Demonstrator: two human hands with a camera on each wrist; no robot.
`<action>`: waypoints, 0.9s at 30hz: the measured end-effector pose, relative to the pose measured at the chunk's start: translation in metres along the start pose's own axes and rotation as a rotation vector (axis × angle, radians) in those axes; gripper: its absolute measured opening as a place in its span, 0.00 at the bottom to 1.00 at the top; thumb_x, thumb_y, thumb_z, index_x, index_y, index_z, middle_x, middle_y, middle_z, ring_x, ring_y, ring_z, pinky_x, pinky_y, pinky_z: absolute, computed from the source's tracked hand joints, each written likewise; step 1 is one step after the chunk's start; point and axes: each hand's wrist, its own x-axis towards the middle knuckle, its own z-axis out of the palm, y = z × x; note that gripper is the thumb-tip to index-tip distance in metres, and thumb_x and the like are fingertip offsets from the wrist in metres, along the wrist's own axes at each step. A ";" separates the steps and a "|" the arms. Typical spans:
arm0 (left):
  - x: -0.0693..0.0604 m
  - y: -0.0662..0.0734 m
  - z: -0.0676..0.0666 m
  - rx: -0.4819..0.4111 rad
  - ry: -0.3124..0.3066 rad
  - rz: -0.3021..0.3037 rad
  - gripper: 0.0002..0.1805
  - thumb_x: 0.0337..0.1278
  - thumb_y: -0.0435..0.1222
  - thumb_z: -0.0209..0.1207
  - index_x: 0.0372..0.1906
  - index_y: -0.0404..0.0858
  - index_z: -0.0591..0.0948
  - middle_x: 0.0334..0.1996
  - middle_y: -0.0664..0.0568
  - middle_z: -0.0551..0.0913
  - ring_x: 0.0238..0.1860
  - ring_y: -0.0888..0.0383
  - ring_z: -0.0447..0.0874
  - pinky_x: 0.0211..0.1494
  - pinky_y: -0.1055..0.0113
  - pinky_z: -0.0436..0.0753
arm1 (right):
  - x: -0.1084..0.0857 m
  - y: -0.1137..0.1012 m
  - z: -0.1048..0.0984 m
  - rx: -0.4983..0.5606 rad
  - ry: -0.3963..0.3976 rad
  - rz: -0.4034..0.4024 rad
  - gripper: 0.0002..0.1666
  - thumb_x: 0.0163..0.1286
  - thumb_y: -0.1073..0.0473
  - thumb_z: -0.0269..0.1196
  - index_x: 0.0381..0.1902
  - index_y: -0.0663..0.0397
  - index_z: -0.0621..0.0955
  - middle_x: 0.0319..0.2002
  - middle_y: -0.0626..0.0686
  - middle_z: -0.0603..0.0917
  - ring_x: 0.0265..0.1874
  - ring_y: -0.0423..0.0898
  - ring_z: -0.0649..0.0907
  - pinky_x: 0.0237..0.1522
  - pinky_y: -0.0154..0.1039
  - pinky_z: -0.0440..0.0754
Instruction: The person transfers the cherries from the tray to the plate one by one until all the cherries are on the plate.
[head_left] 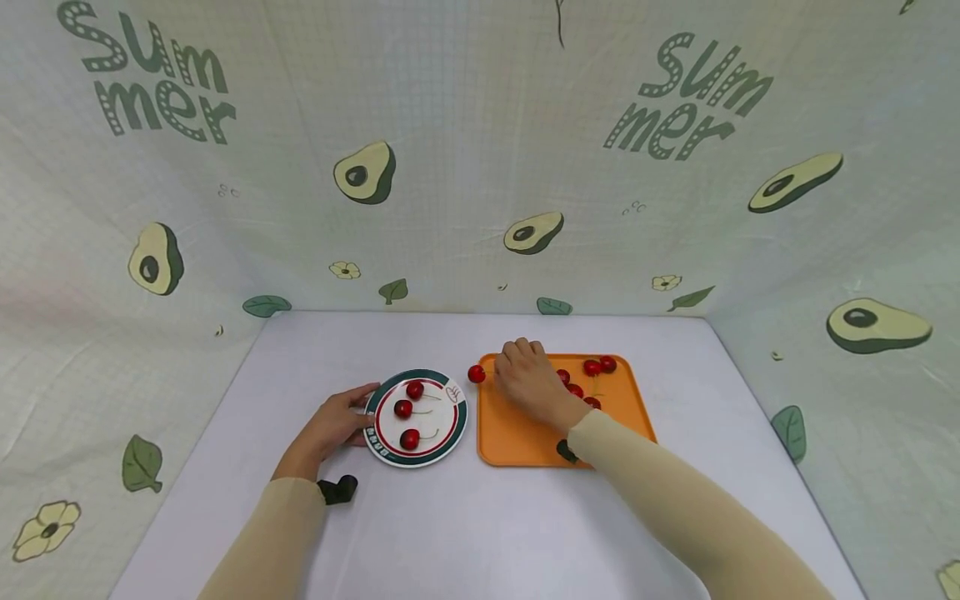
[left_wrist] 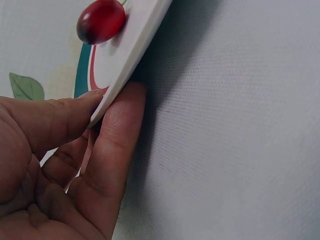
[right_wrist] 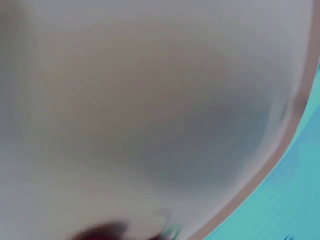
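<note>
My left hand pinches the left rim of a round white plate with a green and red border. Close up in the left wrist view, the thumb lies on top of the rim and a finger beneath it, with the plate's edge tilted. Three red cherries with stems lie on the plate. Over the upper left of an orange tray, my right hand holds a cherry by its stem, just past the tray's left edge. The exact fingertip grip is hidden. The right wrist view is blurred, with a dark red patch low down.
More cherries lie on the tray's right half, some partly behind the right hand. A black strap piece shows at the left wrist. The white table is backed by a cloth printed with avocados.
</note>
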 end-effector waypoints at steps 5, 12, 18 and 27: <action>-0.001 0.001 -0.001 0.000 -0.006 0.005 0.38 0.70 0.28 0.62 0.82 0.49 0.67 0.71 0.35 0.66 0.40 0.52 0.84 0.42 0.65 0.90 | 0.009 -0.020 0.001 -0.015 0.005 -0.057 0.14 0.76 0.51 0.65 0.49 0.55 0.82 0.43 0.54 0.79 0.45 0.52 0.73 0.49 0.44 0.75; -0.001 0.002 0.000 -0.004 -0.005 0.009 0.38 0.69 0.28 0.62 0.81 0.48 0.67 0.71 0.34 0.66 0.39 0.52 0.84 0.42 0.64 0.90 | 0.016 -0.042 0.007 -0.034 0.038 -0.106 0.12 0.77 0.50 0.62 0.45 0.52 0.83 0.39 0.50 0.78 0.44 0.50 0.74 0.50 0.43 0.76; -0.001 -0.001 0.002 -0.012 -0.006 0.008 0.38 0.69 0.29 0.63 0.81 0.48 0.67 0.71 0.34 0.67 0.40 0.52 0.84 0.42 0.64 0.90 | 0.017 -0.057 0.012 -0.051 0.007 -0.130 0.13 0.78 0.49 0.61 0.44 0.52 0.81 0.38 0.51 0.77 0.44 0.50 0.73 0.48 0.43 0.73; -0.001 -0.003 0.001 -0.033 -0.004 0.039 0.38 0.68 0.27 0.62 0.81 0.46 0.68 0.70 0.34 0.68 0.36 0.55 0.86 0.42 0.63 0.91 | 0.022 -0.072 0.011 -0.011 -0.050 -0.108 0.12 0.80 0.49 0.58 0.44 0.51 0.81 0.38 0.49 0.76 0.43 0.49 0.72 0.46 0.41 0.71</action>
